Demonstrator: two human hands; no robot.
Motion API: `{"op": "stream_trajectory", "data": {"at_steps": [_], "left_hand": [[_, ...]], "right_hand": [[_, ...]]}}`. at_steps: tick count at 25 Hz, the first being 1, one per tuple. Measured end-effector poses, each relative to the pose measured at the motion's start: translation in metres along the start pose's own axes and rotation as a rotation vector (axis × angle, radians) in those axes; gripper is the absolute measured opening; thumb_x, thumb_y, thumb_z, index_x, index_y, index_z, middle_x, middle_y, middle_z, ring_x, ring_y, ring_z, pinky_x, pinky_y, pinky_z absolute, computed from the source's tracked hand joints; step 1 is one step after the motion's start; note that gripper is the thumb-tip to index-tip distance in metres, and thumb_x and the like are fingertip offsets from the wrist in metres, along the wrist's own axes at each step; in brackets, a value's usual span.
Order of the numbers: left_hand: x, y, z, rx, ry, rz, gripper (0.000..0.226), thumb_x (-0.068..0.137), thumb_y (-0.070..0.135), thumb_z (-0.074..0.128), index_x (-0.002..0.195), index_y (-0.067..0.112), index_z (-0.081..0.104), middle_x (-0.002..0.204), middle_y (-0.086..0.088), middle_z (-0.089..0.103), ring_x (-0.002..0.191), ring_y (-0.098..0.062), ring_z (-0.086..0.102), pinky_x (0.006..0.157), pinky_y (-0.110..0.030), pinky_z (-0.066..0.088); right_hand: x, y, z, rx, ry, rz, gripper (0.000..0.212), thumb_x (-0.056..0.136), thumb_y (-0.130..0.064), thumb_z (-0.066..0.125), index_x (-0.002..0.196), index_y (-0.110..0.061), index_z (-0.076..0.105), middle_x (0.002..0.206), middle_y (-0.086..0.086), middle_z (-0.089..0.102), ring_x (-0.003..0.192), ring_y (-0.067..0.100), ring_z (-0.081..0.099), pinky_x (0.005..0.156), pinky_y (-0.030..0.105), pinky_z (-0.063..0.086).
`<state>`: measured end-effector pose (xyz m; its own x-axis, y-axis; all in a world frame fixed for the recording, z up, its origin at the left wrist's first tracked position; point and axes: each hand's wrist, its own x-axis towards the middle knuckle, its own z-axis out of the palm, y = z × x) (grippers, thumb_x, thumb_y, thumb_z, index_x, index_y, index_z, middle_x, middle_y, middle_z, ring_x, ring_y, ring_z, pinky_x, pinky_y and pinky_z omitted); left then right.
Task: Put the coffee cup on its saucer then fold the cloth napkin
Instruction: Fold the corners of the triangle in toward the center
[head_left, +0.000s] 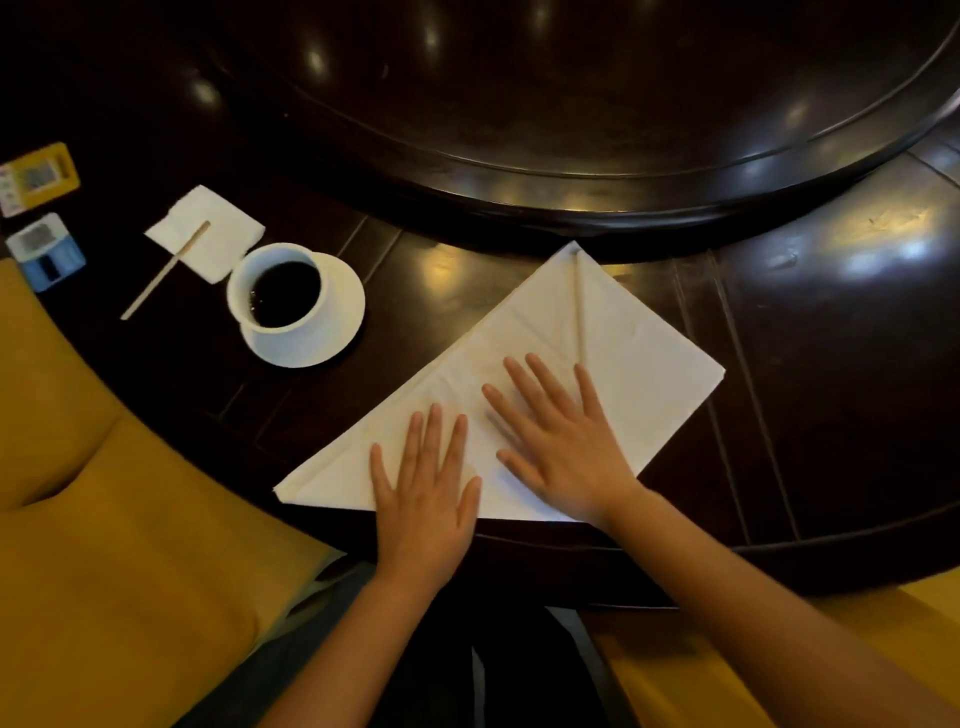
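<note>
A white coffee cup (280, 291) full of dark coffee stands on its white saucer (340, 317) at the left of the dark table. The white cloth napkin (639, 353) lies in front of me, folded into a triangle-like shape with a crease running from its far tip. My left hand (423, 499) lies flat on the napkin's near edge, fingers spread. My right hand (563, 447) presses flat on the napkin's middle, fingers spread and pointing up-left. Neither hand grips anything.
A paper napkin (223, 228) with a wooden stir stick (163, 273) lies left of the cup. Small packets (39, 176) and a blue packet (47, 252) sit at the far left. A raised round turntable (571, 156) fills the table's far side. Yellow cushions (104, 519) flank my lap.
</note>
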<state>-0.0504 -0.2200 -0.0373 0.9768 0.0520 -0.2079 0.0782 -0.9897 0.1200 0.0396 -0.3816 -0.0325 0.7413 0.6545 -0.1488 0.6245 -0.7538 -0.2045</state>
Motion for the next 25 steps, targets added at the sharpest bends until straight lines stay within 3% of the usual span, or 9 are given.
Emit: {"op": "stream_trajectory", "data": {"at_steps": [5,7,10,15,17,21,25], "left_hand": [[-0.023,-0.063,-0.009,-0.056,0.027,-0.206,0.059,0.094,0.042,0.026,0.146,0.013,0.022,0.153,-0.012,0.02,0.141,-0.029,0.016,0.108,-0.057,0.015],[-0.028,-0.081,-0.017,-0.088,0.054,-0.306,0.06,0.094,0.039,0.046,0.143,0.006,0.031,0.149,-0.016,0.032,0.137,-0.032,0.028,0.104,-0.054,0.028],[-0.027,-0.096,-0.029,-0.163,0.077,-0.329,0.056,0.084,0.029,0.065,0.131,0.004,0.048,0.126,-0.019,0.054,0.115,-0.032,0.048,0.081,-0.04,0.05],[-0.011,-0.11,-0.045,-0.335,0.041,-0.472,0.039,0.079,0.033,0.071,0.109,0.012,0.058,0.099,-0.006,0.056,0.095,-0.023,0.052,0.065,-0.028,0.044],[-0.011,-0.114,-0.048,-0.347,0.019,-0.473,0.028,0.08,0.032,0.07,0.096,0.011,0.062,0.097,-0.004,0.055,0.09,-0.02,0.053,0.063,-0.026,0.043],[-0.019,-0.124,-0.054,-0.44,-0.077,-0.423,0.015,0.085,0.024,0.066,0.093,0.012,0.061,0.093,-0.002,0.058,0.08,-0.015,0.056,0.059,-0.019,0.041],[-0.024,-0.121,-0.073,-0.866,-0.081,-0.566,0.006,0.086,0.013,0.065,0.089,0.018,0.063,0.084,0.0,0.068,0.071,-0.012,0.065,0.06,-0.021,0.046]], "right_hand": [[0.011,-0.012,0.011,-0.048,-0.092,-0.009,0.064,0.09,-0.061,0.004,0.145,-0.034,-0.012,0.157,-0.001,-0.012,0.141,0.021,-0.018,0.114,0.054,-0.006],[0.012,-0.013,0.011,-0.052,-0.093,-0.005,0.063,0.09,-0.061,0.004,0.146,-0.033,-0.01,0.157,0.0,-0.008,0.142,0.021,-0.014,0.114,0.054,-0.003],[0.013,-0.015,0.01,-0.045,-0.1,0.0,0.064,0.091,-0.06,0.005,0.146,-0.032,-0.006,0.157,0.0,-0.006,0.143,0.022,-0.011,0.114,0.054,-0.001],[0.012,-0.014,0.009,-0.057,-0.108,0.003,0.065,0.09,-0.061,0.005,0.146,-0.031,-0.009,0.157,-0.001,-0.011,0.142,0.021,-0.016,0.114,0.052,-0.005],[0.013,-0.016,0.007,-0.043,-0.105,-0.002,0.065,0.09,-0.061,0.006,0.147,-0.03,-0.006,0.157,0.0,-0.008,0.142,0.022,-0.013,0.113,0.052,-0.004],[0.013,-0.015,0.008,-0.041,-0.105,-0.006,0.066,0.09,-0.062,0.004,0.147,-0.03,-0.006,0.157,0.0,-0.008,0.142,0.022,-0.013,0.113,0.051,-0.007],[0.014,-0.016,0.006,-0.016,-0.111,0.003,0.068,0.086,-0.065,-0.002,0.145,-0.032,-0.013,0.156,0.0,-0.013,0.141,0.022,-0.019,0.113,0.05,-0.012]]}}
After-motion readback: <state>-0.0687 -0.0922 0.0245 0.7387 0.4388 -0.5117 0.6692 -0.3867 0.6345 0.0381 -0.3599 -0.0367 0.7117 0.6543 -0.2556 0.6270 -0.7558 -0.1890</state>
